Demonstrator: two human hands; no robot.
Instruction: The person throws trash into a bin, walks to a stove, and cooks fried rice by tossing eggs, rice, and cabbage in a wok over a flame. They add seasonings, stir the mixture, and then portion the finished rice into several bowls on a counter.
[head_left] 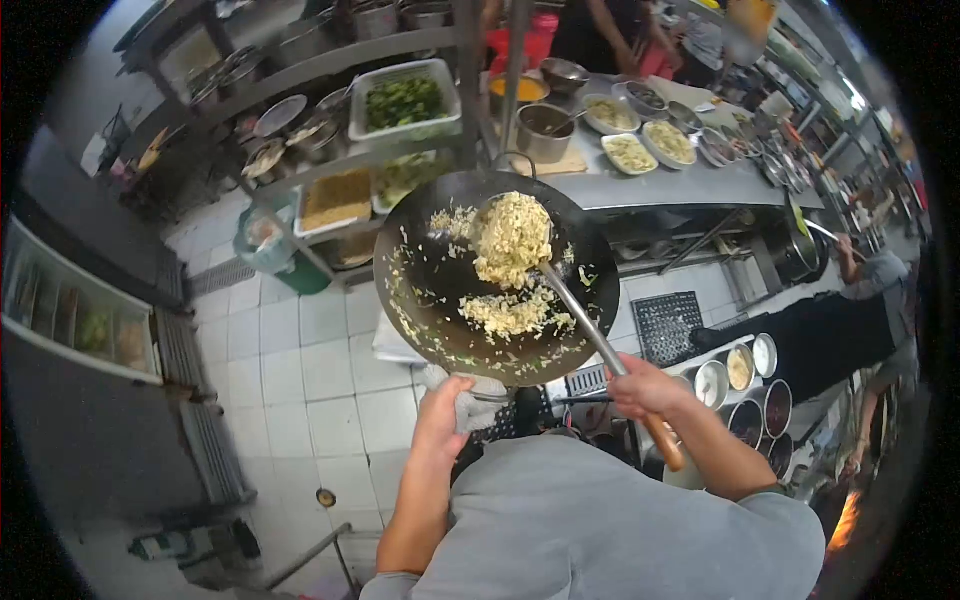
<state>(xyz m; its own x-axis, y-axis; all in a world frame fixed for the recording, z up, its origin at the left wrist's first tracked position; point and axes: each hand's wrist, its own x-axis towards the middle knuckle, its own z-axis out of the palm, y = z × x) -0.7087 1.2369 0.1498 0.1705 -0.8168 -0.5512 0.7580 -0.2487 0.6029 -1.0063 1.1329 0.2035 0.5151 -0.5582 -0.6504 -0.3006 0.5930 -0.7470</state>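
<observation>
A large dark wok [425, 275] is held out in front of my body, over the tiled floor. My left hand [440, 415] is closed on its near handle through a folded grey-white cloth [470, 405]. In my right hand [648, 388] is the wooden end of a long metal ladle [580, 310], its handle slanting down toward me. The ladle's bowl is heaped with fried rice [513, 240] and hides part of the wok behind it. More rice [508, 313] lies in the wok below the ladle, and grains with green bits stick to its sides.
Ahead, a steel counter [690, 190] bears dishes of pale food [630, 155] and a metal pot [545, 135]. A shelf at left holds a tray of greens [405, 100]. Tubs of seasonings [740, 368] stand at right, near another person's arm [865, 265]. Flames [845, 520] show at lower right.
</observation>
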